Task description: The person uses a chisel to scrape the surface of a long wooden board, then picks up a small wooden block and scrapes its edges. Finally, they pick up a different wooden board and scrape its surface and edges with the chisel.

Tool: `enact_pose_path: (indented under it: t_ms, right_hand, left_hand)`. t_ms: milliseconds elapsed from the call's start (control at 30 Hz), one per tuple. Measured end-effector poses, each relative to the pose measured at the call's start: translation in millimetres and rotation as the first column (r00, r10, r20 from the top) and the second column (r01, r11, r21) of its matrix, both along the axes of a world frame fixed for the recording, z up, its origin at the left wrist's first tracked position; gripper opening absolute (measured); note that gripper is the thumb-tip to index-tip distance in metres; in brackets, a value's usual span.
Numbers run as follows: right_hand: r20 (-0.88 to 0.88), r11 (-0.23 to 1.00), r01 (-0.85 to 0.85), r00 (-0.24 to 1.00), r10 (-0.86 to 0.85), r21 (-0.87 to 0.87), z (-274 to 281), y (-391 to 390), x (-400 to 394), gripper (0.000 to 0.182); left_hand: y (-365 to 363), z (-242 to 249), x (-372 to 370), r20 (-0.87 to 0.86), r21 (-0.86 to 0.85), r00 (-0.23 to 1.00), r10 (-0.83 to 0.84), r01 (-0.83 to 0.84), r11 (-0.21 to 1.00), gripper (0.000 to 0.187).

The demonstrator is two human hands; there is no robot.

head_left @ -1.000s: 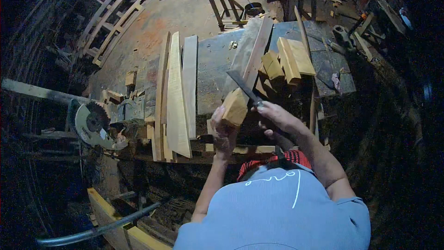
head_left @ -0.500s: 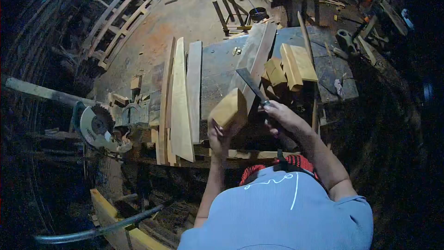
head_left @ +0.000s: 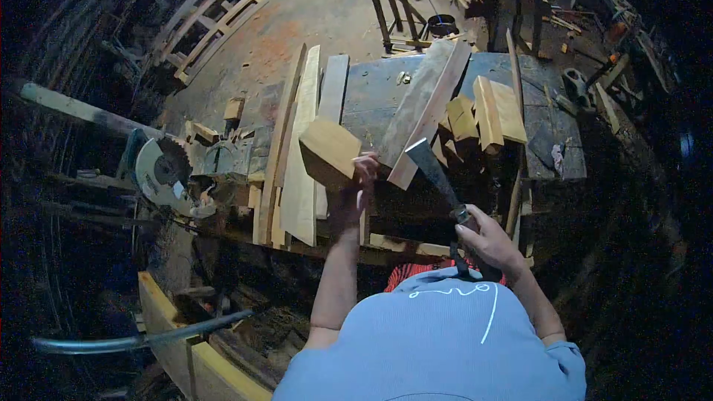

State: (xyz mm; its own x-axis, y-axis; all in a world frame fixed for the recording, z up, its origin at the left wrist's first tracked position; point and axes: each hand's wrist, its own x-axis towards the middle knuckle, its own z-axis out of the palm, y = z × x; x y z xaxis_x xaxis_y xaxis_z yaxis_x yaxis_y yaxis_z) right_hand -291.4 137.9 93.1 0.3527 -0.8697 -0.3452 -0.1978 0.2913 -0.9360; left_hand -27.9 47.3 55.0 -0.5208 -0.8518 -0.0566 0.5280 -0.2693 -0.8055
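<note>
My left hand [head_left: 361, 177] is closed on a thick wooden block [head_left: 332, 147], its fingers along the right end. The block is held up over the front of several boards, with a pale face toward me. In my right hand [head_left: 486, 241] is a chisel [head_left: 437, 172], gripped by its handle. Its wide, flat metal blade points up and to the left, apart from the block. A long plank [head_left: 431, 108] lies beyond the blade, on the blue-grey workbench [head_left: 369, 93].
Long boards [head_left: 300, 156] lie left of centre, jutting past the bench's front edge. Several wood blocks [head_left: 490, 111] are stacked at right. A circular saw [head_left: 160, 172] with an exposed toothed blade stands at left. A curved metal bar [head_left: 148, 340] crosses the lower left.
The block has moved left and turned in my left hand. My right hand has drawn the chisel down toward my body, away from the block. The camera view has shifted slightly.
</note>
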Motion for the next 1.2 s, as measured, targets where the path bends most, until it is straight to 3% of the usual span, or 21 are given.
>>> enact_pose_path:
  t_ms: [133, 233, 300, 400, 500, 567, 767, 900, 933, 1000, 1033, 1067, 1133, 1200]
  right_hand:
    - [-0.029, 0.999, -0.029, 0.999, 0.031, 0.042, 25.1, 1.8, 2.4, 0.034]
    - [0.013, 0.989, -0.147, 0.989, 0.148, -0.024, 22.6, 0.9, 4.8, 0.032]
    - [0.065, 0.986, -0.166, 0.984, 0.166, 0.005, 28.3, 0.5, 9.7, 0.031]
    - [0.109, 0.974, -0.199, 0.976, 0.187, 0.111, 41.0, -0.8, 18.2, 0.03]
    - [0.108, 0.97, -0.244, 0.964, 0.243, -0.001, 32.4, -1.1, 22.4, 0.03]
    - [0.218, 0.98, -0.19, 0.961, 0.172, 0.066, 31.2, -1.9, 25.1, 0.031]
    - [0.22, 0.951, -0.274, 0.946, 0.239, 0.145, 33.1, -4.3, 26.8, 0.03]
    - [0.202, 0.962, -0.234, 0.958, 0.204, 0.139, 32.6, -8.8, 29.9, 0.03]
    - [0.225, 0.966, -0.238, 0.952, 0.21, 0.106, 27.0, -9.7, 31.0, 0.027]
    - [0.249, 0.967, -0.242, 0.944, 0.217, 0.075, 22.9, -11.7, 33.1, 0.024]
    - [0.261, 0.972, -0.219, 0.946, 0.191, 0.082, 22.3, -12.2, 34.1, 0.024]
    - [0.273, 0.977, -0.192, 0.948, 0.161, 0.09, 21.7, -12.1, 34.2, 0.024]
    - [0.258, 0.977, -0.186, 0.954, 0.154, 0.105, 20.2, -8.5, 30.7, 0.024]
    - [0.238, 0.975, -0.187, 0.959, 0.154, 0.12, 22.0, -3.9, 23.6, 0.025]
  left_hand:
    - [-0.1, 7.1, -14.0, 0.151, -0.137, 0.987, 0.055, -0.035, 0.99, 0.036]
    - [-4.4, -4.9, -7.5, 0.185, -0.195, 0.981, -0.049, 0.086, 0.977, 0.033]
    - [-5.8, -27.2, 3.3, 0.569, -0.075, 0.822, 0.001, 0.051, 0.996, 0.027]
    - [-6.5, -21.2, 3.5, 0.651, -0.118, 0.758, 0.042, 0.046, 0.992, 0.03]
    - [-7.8, -3.4, -5.2, 0.758, -0.169, 0.644, 0.101, 0.044, 0.985, 0.035]
    - [10.6, 5.1, -10.2, 0.818, -0.206, 0.557, 0.145, 0.048, 0.977, 0.039]
    - [20.0, 39.5, -29.4, 0.928, -0.298, 0.271, 0.255, 0.131, 0.946, 0.052]
    - [20.4, 62.6, -40.8, 0.941, -0.339, 0.059, 0.334, 0.179, 0.923, 0.061]
    - [20.5, 53.9, -40.2, 0.942, -0.336, 0.056, 0.331, 0.177, 0.925, 0.061]
    - [16.2, 17.0, -39.6, 0.793, -0.502, 0.517, 0.324, 0.252, 0.827, 0.076]
    - [13.6, 7.2, -46.0, 0.872, -0.417, 0.377, 0.312, 0.237, 0.877, 0.073]
    - [15.3, 2.3, -47.6, 0.873, -0.414, 0.377, 0.308, 0.24, 0.878, 0.073]
    - [20.2, 14.4, -56.5, 0.878, -0.472, 0.031, 0.478, 0.23, 0.851, 0.068]
    - [13.4, 40.3, -62.8, 0.897, -0.441, 0.043, 0.44, 0.152, 0.885, 0.065]
